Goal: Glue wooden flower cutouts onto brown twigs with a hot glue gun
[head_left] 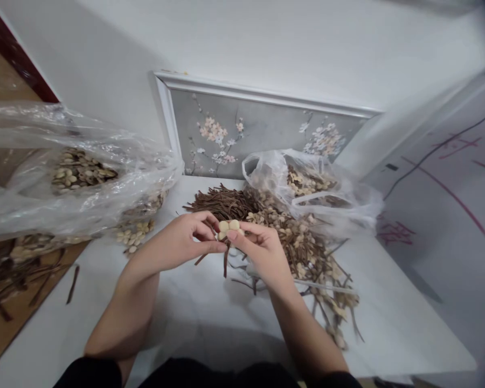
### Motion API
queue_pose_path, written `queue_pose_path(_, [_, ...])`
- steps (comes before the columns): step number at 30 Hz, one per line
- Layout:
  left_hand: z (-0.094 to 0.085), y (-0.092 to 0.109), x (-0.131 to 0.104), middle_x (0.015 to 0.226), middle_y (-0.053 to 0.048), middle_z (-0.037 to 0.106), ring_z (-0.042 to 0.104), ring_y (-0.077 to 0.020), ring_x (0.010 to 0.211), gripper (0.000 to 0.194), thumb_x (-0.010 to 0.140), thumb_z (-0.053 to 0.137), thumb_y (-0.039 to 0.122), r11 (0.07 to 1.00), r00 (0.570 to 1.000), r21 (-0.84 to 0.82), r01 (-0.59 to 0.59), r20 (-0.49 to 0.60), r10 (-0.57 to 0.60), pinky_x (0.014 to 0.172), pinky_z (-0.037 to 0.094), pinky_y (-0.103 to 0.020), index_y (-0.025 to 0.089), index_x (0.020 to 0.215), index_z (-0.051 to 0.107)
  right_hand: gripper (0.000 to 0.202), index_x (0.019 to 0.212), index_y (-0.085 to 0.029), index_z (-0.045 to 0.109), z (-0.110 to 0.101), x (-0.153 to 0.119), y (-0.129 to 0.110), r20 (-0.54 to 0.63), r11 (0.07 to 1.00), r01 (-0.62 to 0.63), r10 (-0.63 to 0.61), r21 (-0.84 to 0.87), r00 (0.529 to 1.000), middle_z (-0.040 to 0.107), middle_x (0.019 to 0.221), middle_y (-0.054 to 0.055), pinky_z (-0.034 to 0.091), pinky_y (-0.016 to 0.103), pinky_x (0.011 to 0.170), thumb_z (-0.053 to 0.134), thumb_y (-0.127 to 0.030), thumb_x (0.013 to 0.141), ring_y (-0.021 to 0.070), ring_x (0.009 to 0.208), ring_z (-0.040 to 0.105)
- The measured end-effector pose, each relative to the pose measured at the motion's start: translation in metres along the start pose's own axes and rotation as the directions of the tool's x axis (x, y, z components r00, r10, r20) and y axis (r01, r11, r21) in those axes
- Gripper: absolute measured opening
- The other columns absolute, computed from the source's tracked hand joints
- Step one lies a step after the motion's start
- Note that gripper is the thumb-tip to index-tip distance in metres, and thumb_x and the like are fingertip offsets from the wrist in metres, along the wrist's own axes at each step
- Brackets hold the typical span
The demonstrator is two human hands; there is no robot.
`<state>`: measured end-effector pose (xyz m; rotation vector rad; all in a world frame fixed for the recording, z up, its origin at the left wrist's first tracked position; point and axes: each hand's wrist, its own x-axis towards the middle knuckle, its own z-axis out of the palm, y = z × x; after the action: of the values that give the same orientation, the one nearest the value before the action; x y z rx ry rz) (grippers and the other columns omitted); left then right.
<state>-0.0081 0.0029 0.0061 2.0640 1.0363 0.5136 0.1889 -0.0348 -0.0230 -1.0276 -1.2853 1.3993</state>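
Several round, cream-coloured flat discs are held between my two hands above the white table. My left hand is closed, its thumb and fingers at the discs' left side. From the right, my right hand pinches the same discs with thumb and fingers. Thin brown strips hang just below my fingertips. Behind my hands lies a pile of dark brown sticks. A heap of pale discs mixed with brown strips spreads to the right of my right hand.
A clear plastic bag of discs stands at the left, with loose discs beside it. Behind the heap sits a white plastic bag. A framed flower panel is on the wall. Brown scraps lie lower left.
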Motion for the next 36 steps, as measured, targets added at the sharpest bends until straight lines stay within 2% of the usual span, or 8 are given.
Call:
queue_pose_path(4, [-0.002,0.008,-0.013,0.116,-0.004,0.057,0.06,-0.022,0.107,0.015,0.081,0.069,0.035,0.978,0.984,0.166,-0.124,-0.108,0.143,0.093,0.049,-0.034,0.021,0.085,0.064,0.03,0.096,-0.019,0.077,0.001,0.002,0.002,-0.076,0.998,0.033,-0.029,0.061,0.997,0.065,0.076,0.002,0.036,0.024,0.056,0.073,-0.043,0.079,0.0123,0.063,0.049])
queue_pose_path(7, [0.003,0.017,-0.022,0.144,-0.01,0.04,0.033,-0.0281,0.141,0.025,0.083,0.062,0.017,0.854,0.907,0.402,-0.329,-0.116,0.404,0.113,0.035,-0.044,0.021,0.105,0.053,0.023,0.091,-0.019,0.077,0.0,0.002,0.002,-0.126,0.992,0.057,-0.042,0.116,0.991,0.063,0.075,0.001,0.036,0.024,0.056,0.073,-0.04,0.08,0.0118,0.065,0.049])
queue_pose_path(10, [0.013,0.022,-0.019,0.149,-0.013,0.036,0.017,-0.0294,0.149,0.033,0.083,0.054,0.005,0.703,0.826,0.602,-0.378,-0.123,0.549,0.121,0.018,-0.054,0.019,0.112,0.05,0.018,0.088,-0.02,0.076,-0.001,0.002,0.002,-0.128,0.974,0.062,-0.034,0.219,0.991,0.061,0.074,0.0,0.036,0.023,0.057,0.074,-0.037,0.08,0.0106,0.064,0.047])
queue_pose_path(13, [0.02,0.022,-0.009,0.143,-0.014,0.047,0.022,-0.0302,0.147,0.033,0.085,0.057,0.006,0.607,0.737,0.705,-0.366,-0.18,0.652,0.12,0.018,-0.058,0.018,0.115,0.052,0.016,0.087,-0.021,0.077,-0.002,0.002,0.001,-0.11,0.951,0.056,-0.024,0.304,0.994,0.062,0.075,0.0,0.038,0.023,0.061,0.075,-0.035,0.079,0.0103,0.066,0.049])
queue_pose_path(17, [0.022,0.017,-0.002,0.123,-0.008,0.066,0.046,-0.0279,0.135,0.027,0.083,0.068,0.012,0.535,0.604,0.743,-0.402,-0.224,0.765,0.115,0.034,-0.056,0.023,0.106,0.062,0.015,0.089,-0.022,0.077,-0.001,0.002,-0.002,-0.091,0.939,0.048,-0.019,0.34,0.996,0.067,0.08,0.0,0.042,0.024,0.07,0.075,-0.033,0.079,0.0115,0.071,0.054])
queue_pose_path(20, [0.023,0.014,-0.001,0.11,-0.001,0.073,0.059,-0.0241,0.123,0.024,0.081,0.071,0.011,0.509,0.534,0.747,-0.427,-0.247,0.809,0.11,0.042,-0.05,0.028,0.097,0.067,0.017,0.087,-0.021,0.077,-0.001,0.002,-0.002,-0.096,0.945,0.045,-0.014,0.323,0.995,0.069,0.08,0.001,0.043,0.025,0.069,0.076,-0.035,0.077,0.0127,0.071,0.056])
queue_pose_path(29, [0.027,0.014,0.004,0.097,-0.001,0.077,0.066,-0.0216,0.11,0.022,0.077,0.074,0.01,0.473,0.499,0.754,-0.456,-0.224,0.837,0.103,0.048,-0.043,0.025,0.092,0.069,0.013,0.083,-0.02,0.077,-0.002,0.001,-0.005,-0.099,0.93,0.072,-0.039,0.361,0.994,0.068,0.077,0.001,0.045,0.024,0.069,0.075,-0.032,0.077,0.0118,0.07,0.056])
queue_pose_path(36, [0.032,0.013,0.006,0.096,0.003,0.077,0.068,-0.0193,0.106,0.023,0.079,0.072,0.011,0.523,0.514,0.725,-0.449,-0.269,0.814,0.099,0.051,-0.041,0.03,0.091,0.07,0.016,0.089,-0.023,0.078,-0.003,-0.001,-0.006,-0.091,0.945,0.077,-0.051,0.318,0.995,0.069,0.08,0.0,0.047,0.027,0.074,0.073,-0.035,0.08,0.0138,0.076,0.06])
